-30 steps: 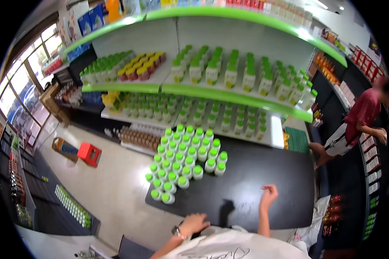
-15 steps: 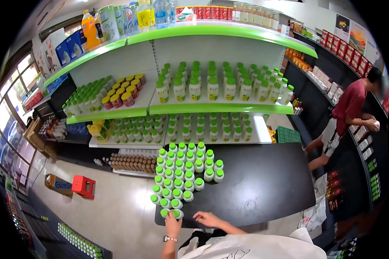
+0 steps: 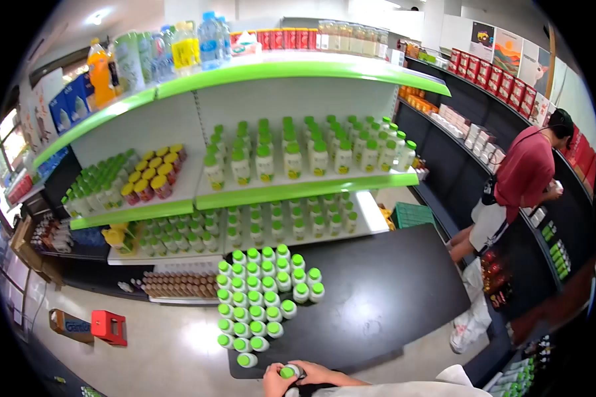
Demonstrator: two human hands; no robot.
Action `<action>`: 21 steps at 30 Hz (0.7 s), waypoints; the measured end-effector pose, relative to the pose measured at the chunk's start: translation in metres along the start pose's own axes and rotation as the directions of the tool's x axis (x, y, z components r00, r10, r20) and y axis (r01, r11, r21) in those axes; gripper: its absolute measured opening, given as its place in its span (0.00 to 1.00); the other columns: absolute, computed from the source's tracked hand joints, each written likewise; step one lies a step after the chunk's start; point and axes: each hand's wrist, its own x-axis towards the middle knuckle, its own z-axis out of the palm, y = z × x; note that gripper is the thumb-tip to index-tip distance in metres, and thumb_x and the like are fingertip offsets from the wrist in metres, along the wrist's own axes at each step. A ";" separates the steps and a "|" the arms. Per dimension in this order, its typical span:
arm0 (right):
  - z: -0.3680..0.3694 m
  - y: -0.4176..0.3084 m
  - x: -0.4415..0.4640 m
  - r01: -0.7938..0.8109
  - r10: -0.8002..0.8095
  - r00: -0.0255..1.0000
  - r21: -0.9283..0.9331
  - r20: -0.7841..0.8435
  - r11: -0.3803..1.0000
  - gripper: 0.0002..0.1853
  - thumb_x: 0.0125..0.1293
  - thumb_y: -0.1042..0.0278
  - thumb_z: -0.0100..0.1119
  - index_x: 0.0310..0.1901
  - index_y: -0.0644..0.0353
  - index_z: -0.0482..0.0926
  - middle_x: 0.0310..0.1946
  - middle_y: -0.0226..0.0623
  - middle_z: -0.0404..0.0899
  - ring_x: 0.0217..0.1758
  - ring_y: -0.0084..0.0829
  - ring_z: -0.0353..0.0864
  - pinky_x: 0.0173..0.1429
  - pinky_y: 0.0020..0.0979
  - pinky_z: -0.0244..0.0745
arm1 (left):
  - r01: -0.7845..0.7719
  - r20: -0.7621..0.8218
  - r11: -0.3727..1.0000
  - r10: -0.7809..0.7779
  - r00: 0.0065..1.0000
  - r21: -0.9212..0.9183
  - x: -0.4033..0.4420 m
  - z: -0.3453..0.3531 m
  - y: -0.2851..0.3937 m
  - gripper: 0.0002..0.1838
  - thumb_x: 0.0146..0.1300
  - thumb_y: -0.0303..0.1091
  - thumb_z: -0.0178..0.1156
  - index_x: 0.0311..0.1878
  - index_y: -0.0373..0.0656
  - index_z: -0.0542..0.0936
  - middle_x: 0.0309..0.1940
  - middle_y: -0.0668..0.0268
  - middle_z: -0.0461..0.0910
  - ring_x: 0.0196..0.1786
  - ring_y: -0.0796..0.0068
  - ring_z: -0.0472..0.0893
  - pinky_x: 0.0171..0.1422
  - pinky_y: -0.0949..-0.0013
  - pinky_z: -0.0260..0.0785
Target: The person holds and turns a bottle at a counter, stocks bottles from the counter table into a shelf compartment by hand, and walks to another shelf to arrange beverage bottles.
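Note:
Near the front edge of the table, a white bottle with a green cap point(image 3: 287, 372) is tilted between my two hands. My left hand point(image 3: 273, 382) is wrapped round its left side. On its other side, the fingers of my right hand point(image 3: 309, 370) are closed against it. Just beyond, a single green-capped bottle point(image 3: 247, 359) stands at the near end of a packed group of matching bottles point(image 3: 253, 298) on the black table point(image 3: 371, 311). The lower part of the held bottle is hidden by my hands.
Behind the table, a shelf point(image 3: 298, 188) carries rows of green-capped bottles and yellow-lidded jars point(image 3: 153, 173). A person in a red shirt point(image 3: 524, 165) stands at the right by dark shelves, holding something small. A red stool point(image 3: 108, 327) is on the floor at left.
One bottle has left the near end of the group and is now between my hands, close to my body. My right hand has moved in to meet it. The view has shifted.

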 end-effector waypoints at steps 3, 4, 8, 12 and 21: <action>-0.025 -0.032 -0.019 -0.030 0.029 0.999 0.119 0.013 0.992 0.37 0.50 0.58 0.74 0.61 0.57 0.67 0.51 0.43 0.77 0.55 0.41 0.78 0.58 0.37 0.72 | 0.121 0.155 0.986 -0.102 0.983 -0.116 -0.003 -0.021 0.056 0.22 0.40 0.38 0.76 0.37 0.39 0.79 0.30 0.61 0.84 0.32 0.71 0.84 0.40 0.69 0.76; -0.027 -0.031 -0.024 -0.098 0.101 0.995 0.158 -0.012 0.983 0.37 0.50 0.59 0.75 0.60 0.58 0.67 0.51 0.44 0.78 0.54 0.40 0.79 0.57 0.36 0.72 | 0.065 0.155 0.982 -0.038 0.987 -0.175 0.001 -0.011 0.046 0.22 0.42 0.39 0.76 0.38 0.38 0.80 0.30 0.61 0.84 0.33 0.72 0.84 0.40 0.69 0.76; -0.041 -0.011 -0.038 -0.244 0.262 0.965 0.369 0.003 0.897 0.37 0.50 0.58 0.75 0.59 0.60 0.67 0.46 0.43 0.80 0.48 0.33 0.81 0.52 0.33 0.75 | 0.001 0.248 0.981 0.049 0.968 -0.196 0.028 0.011 0.059 0.25 0.44 0.46 0.77 0.40 0.39 0.81 0.31 0.59 0.84 0.33 0.68 0.84 0.40 0.69 0.76; -0.069 -0.003 -0.050 -0.108 0.208 0.972 0.583 -0.107 0.805 0.35 0.49 0.61 0.75 0.57 0.61 0.69 0.42 0.38 0.80 0.43 0.28 0.80 0.50 0.31 0.75 | -0.233 0.249 0.971 0.239 0.939 -0.054 0.051 0.023 0.107 0.23 0.50 0.47 0.73 0.41 0.38 0.81 0.32 0.59 0.83 0.33 0.69 0.83 0.39 0.67 0.75; -0.195 0.007 -0.108 -0.363 0.268 0.924 0.851 0.274 0.379 0.37 0.60 0.66 0.68 0.67 0.60 0.58 0.57 0.36 0.71 0.58 0.28 0.74 0.60 0.33 0.72 | 0.129 0.352 0.859 0.063 0.934 -0.495 0.065 0.141 0.196 0.18 0.60 0.44 0.67 0.38 0.34 0.79 0.29 0.65 0.81 0.33 0.81 0.76 0.39 0.73 0.70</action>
